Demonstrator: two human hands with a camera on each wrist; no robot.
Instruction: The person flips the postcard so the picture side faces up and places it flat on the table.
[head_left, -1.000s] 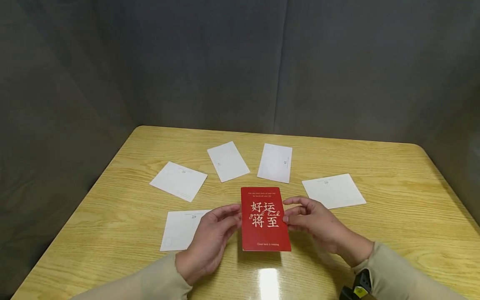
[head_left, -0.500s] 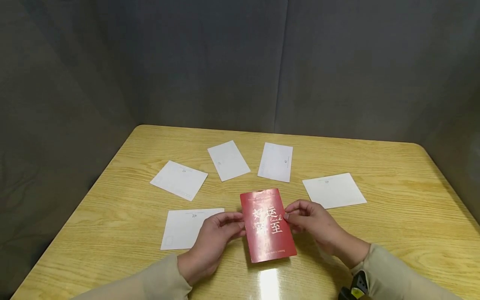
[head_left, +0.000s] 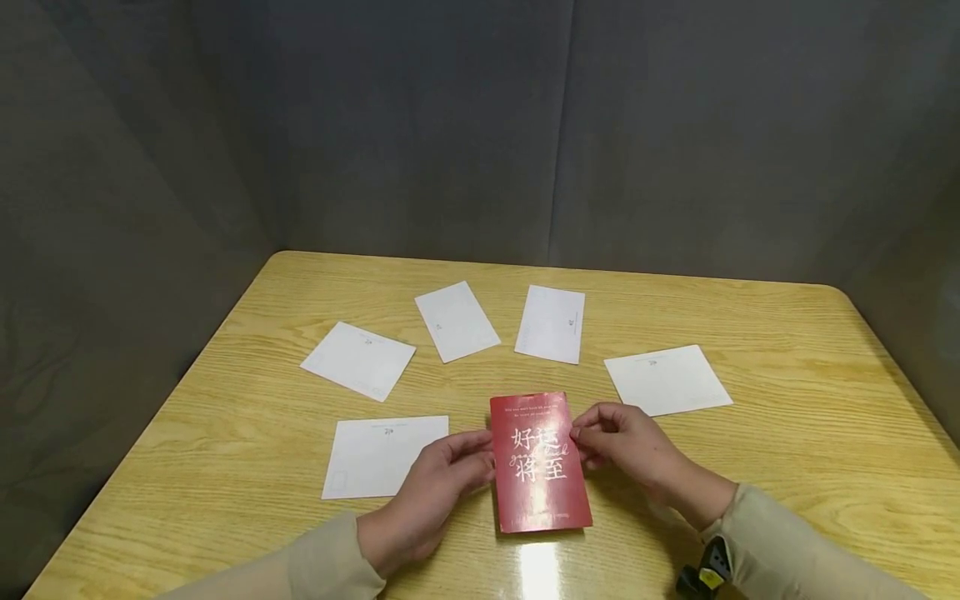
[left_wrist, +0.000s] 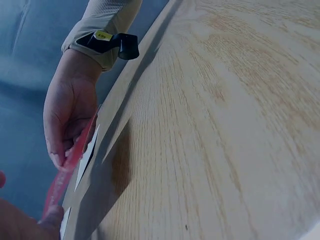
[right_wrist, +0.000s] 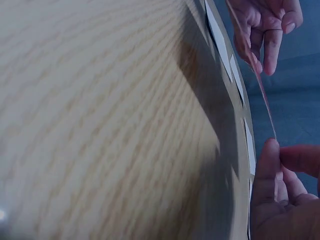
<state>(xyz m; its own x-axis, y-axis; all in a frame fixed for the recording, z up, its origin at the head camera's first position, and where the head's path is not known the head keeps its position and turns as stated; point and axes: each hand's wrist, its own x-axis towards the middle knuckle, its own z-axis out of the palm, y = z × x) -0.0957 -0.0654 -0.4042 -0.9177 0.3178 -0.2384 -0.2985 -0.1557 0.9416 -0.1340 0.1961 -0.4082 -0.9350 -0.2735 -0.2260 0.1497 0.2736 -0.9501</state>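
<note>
A red card (head_left: 542,496) with white Chinese lettering is held up off the table, its shadow falling below it in both wrist views. My right hand (head_left: 637,448) pinches its right edge between thumb and fingers. Along the left edge, the fingers of my left hand (head_left: 431,492) reach under the card, while the thumb stands apart from it. The right wrist view shows the card (right_wrist: 265,97) edge-on between both hands. Close beside my left hand lies a white card (head_left: 375,454), partly overlapped by that hand.
Several more white cards form an arc on the wooden table (head_left: 810,417): one (head_left: 358,361) at left, two at the back, including this card (head_left: 550,325), and one (head_left: 669,381) at right. A dark grey curtain (head_left: 420,133) hangs behind the table.
The red card has moved a little toward me and to the right, and its tilt has changed, shifting the glare across it. Both hands moved slightly with it. The white cards stayed put.
</note>
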